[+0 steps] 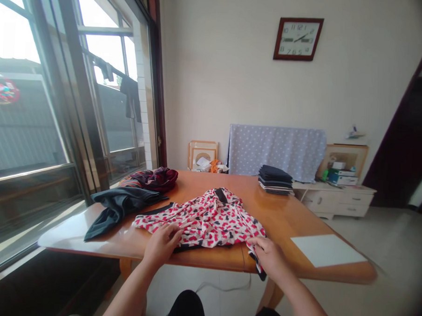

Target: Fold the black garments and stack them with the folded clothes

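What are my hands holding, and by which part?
The right hand pinches the black-trimmed lower corner of the heart-print shirt; the left hand rests on the shirt, apparently not gripping.

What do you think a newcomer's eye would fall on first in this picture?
The pink-and-white heart-print garment spread on the wooden table stands out, with the person's left hand and right hand on its near edge. Farther back are a stack of dark clothes and, high on the wall, a clock.

Heart-print garment (208, 218) partly hidden beneath the right hand (267, 258)
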Available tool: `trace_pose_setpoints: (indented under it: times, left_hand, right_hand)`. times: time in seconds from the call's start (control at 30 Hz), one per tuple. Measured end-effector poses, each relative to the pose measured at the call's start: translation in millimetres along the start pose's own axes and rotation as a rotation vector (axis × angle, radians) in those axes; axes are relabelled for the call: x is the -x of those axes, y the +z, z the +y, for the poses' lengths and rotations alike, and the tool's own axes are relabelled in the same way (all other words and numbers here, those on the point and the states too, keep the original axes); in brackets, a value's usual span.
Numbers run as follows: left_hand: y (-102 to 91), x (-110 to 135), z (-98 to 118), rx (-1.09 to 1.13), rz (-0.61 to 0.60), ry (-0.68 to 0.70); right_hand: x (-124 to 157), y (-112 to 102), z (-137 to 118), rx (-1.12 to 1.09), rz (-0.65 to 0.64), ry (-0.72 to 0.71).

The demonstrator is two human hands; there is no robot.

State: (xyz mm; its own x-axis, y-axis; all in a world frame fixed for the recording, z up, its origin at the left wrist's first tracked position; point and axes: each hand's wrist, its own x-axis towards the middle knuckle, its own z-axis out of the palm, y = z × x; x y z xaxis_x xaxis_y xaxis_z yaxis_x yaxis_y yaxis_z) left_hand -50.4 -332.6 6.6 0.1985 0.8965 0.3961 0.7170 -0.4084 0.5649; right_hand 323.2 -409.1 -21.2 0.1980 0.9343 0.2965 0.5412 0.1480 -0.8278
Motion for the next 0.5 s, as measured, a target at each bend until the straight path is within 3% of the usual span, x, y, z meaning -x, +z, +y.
trace_pose_setpoints:
  times: [0.1,0.23,0.3,0.4,0.5]
  left_hand:
    - [-2.9,-1,4,-0.043,-0.025,0.041]
    - [-2.7,-2,3,-0.066,-0.037,0.054]
    - [-1.4,-2,2,-0.071,-0.041,0.054]
    - [0.4,-2,1,-0.09,-0.045,0.066]
    - [1.0,-2,2,-0.115,-0.047,0.072]
  right_hand:
    - [-7,-19,4,-0.109,0.048,0.181]
    - [-20,-59,21,-0.026,0.376,0.16]
    - [-22,-75,30,0.047,0.475,0.152]
    - [-19,-83,34,0.161,0.506,0.154]
    - [-12,-78,25,0.238,0.532,0.114]
